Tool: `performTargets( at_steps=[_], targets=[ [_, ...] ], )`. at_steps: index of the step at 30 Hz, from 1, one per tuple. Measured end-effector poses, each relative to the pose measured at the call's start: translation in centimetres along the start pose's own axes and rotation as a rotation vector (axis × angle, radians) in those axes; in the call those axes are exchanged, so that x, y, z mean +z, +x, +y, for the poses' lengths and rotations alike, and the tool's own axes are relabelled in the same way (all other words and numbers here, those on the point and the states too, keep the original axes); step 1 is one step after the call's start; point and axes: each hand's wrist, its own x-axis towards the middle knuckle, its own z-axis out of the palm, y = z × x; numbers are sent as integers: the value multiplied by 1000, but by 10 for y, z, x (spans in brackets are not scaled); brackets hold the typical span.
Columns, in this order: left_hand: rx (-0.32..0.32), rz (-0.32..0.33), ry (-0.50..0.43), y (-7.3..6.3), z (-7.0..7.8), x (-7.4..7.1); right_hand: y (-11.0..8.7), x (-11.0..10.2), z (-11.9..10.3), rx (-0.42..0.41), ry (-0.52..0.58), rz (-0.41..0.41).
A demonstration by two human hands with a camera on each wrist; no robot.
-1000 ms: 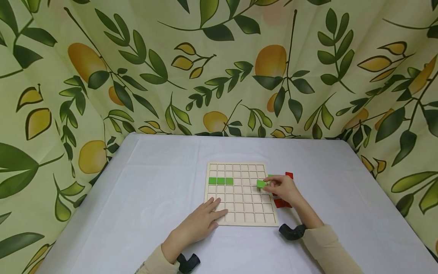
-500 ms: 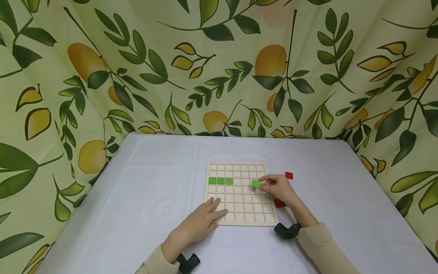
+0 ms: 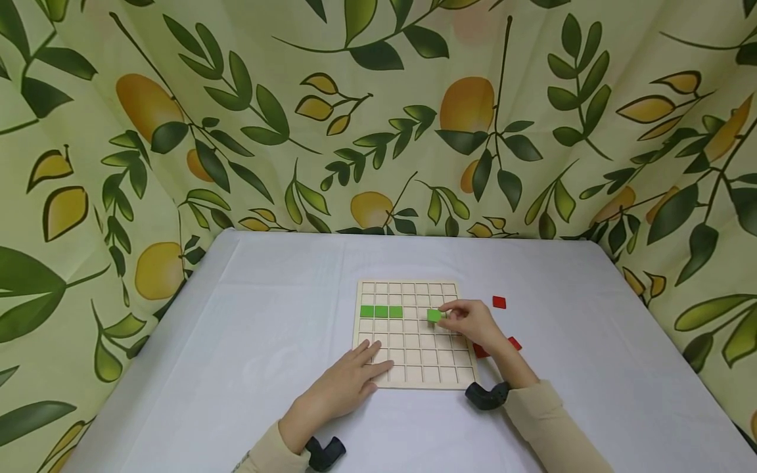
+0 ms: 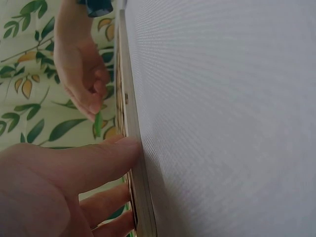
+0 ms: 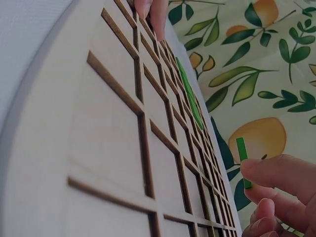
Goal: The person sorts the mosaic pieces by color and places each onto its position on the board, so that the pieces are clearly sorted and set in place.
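Observation:
A square wooden grid board [image 3: 426, 386] lies on the table, with three green tiles [image 3: 381, 311] side by side in one row at its left. My right hand [image 3: 476, 322] pinches another green square tile [image 3: 434, 315] between thumb and fingers over the right half of the board. That tile [image 5: 241, 148] appears edge-on in the right wrist view, held off the grid. My left hand [image 3: 345, 381] rests on the board's near left corner with fingers spread. In the left wrist view its thumb [image 4: 106, 163] lies against the board's edge.
Red tiles [image 3: 499, 302] lie on the white cloth [image 3: 266, 315] right of the board, some partly hidden by the right hand and forearm. Black devices [image 3: 487, 396] sit at both wrists. A leaf-and-fruit patterned curtain [image 3: 378, 131] hangs behind and beside the table.
My right hand has moved left across the board with the green tile, uncovering more of the red tiles. The left hand has stayed in place.

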Motion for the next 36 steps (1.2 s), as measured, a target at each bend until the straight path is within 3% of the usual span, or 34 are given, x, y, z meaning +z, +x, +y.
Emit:
performTargets(
  at_steps=[29,36],
  targets=[
    [4,6,2,0,1,-1,15,15,-10,-36,25,-48],
    [3,3,-4,0,1,-2,17,19,-14,-2,20,-42]
  ],
)
